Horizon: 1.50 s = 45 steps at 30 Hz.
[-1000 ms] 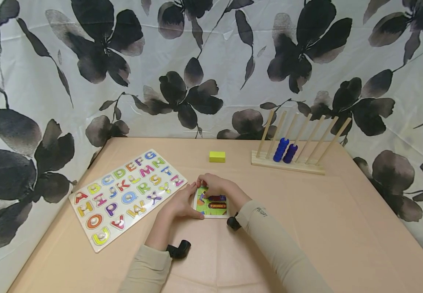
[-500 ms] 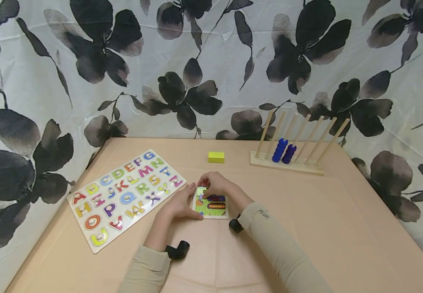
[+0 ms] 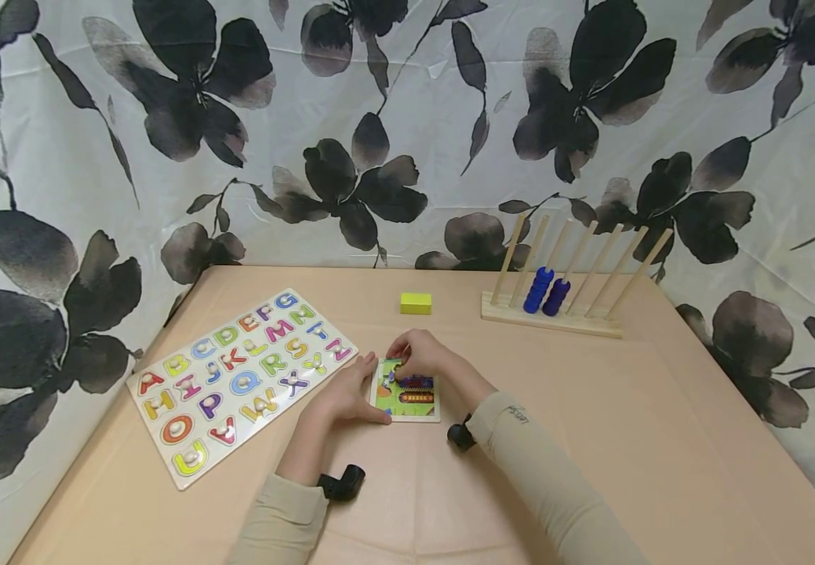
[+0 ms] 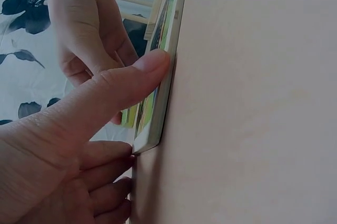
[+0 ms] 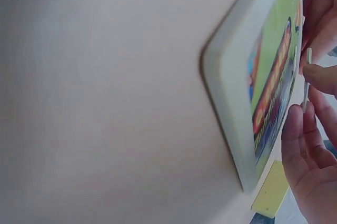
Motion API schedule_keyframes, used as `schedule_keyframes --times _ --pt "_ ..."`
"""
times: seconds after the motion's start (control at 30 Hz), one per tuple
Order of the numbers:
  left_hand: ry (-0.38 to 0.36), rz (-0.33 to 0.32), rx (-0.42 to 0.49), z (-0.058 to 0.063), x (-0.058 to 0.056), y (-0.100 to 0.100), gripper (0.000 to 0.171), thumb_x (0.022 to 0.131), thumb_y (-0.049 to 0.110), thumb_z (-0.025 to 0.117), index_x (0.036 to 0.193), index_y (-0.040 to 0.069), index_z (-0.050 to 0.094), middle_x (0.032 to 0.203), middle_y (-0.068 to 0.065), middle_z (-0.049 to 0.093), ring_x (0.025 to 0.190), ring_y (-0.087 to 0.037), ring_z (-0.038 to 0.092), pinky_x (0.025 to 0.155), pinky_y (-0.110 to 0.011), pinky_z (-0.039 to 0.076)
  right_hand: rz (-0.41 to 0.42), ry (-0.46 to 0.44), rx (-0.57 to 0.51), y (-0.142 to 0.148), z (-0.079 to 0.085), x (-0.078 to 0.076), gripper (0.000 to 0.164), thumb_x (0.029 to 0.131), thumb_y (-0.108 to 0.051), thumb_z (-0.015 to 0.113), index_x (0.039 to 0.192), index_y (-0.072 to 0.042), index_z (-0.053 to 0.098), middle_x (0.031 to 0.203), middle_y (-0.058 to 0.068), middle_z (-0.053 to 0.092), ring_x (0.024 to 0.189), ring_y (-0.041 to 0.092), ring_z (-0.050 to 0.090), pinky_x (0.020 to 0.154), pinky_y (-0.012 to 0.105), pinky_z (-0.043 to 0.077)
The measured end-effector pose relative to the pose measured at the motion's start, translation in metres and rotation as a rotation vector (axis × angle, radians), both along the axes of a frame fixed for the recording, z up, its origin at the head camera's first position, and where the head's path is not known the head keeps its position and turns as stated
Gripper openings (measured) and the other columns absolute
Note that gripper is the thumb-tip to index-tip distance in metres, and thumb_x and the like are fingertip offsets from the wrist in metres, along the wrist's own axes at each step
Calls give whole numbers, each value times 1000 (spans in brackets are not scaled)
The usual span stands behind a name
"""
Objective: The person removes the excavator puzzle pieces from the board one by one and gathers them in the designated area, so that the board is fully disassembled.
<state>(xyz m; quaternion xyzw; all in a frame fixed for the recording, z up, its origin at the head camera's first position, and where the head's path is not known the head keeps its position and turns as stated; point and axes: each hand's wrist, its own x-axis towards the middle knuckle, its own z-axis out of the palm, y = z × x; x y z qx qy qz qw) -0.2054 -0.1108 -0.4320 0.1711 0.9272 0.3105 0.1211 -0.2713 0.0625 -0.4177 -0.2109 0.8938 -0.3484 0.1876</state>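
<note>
A small picture puzzle board (image 3: 414,410) with a green, colourful scene and a pale frame lies on the table before me. My left hand (image 3: 343,395) holds its left near corner, the thumb along the near edge and the fingers at the left side. My right hand (image 3: 421,353) is over the board's upper left part. In the right wrist view it pinches a thin flat puzzle piece (image 5: 308,56), seen edge-on, between thumb and fingers. The piece's picture side is hidden there.
A white alphabet peg puzzle (image 3: 184,480) lies slanted at left, its letters in place. Behind the board is a yellow block (image 3: 416,304). At the back right stands a wooden rod stand (image 3: 548,320) with blue beads (image 3: 538,290) on two rods. A floral cloth (image 3: 449,118) hangs behind the table.
My right hand has drawn slightly up and to the right over the board, its fingers still pinching the piece. The left hand keeps its place on the board.
</note>
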Motion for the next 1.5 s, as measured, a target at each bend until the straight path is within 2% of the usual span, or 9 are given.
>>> schedule_keyframes --times 0.17,0.43,0.67,1.07,1.5 --pt "-4 3 -24 3 0 2 103 59 33 85 139 -5 31 146 -19 25 134 -35 21 109 -43 22 -1 18 -26 12 1 1 26 71 -2 76 95 -4 68 81 3 59 69 14 51 58 19 44" --pt "-22 10 -39 6 0 4 103 60 32 85 139 -5 32 147 -19 25 135 -33 21 109 -42 22 23 58 -57 42 0 -3 27 70 -4 77 96 -4 68 80 2 60 69 13 51 60 20 44" --pt "-24 12 -45 7 0 5 103 59 32 85 139 -4 31 147 -18 24 135 -33 19 109 -42 21 -24 46 -60 75 1 -3 30 70 -5 77 97 -3 68 82 6 60 71 16 50 61 23 43" --pt "-31 17 -56 6 1 6 103 60 32 85 140 -3 31 148 -17 24 136 -33 18 109 -42 21 -41 52 -62 124 4 4 32 70 -3 75 100 4 65 85 9 62 72 17 52 62 25 45" --pt "-51 38 -29 10 3 8 102 60 28 86 139 -4 31 147 -18 24 136 -35 16 109 -42 20 -42 21 -52 140 1 3 32 71 1 74 101 9 64 94 17 65 75 21 55 64 24 47"
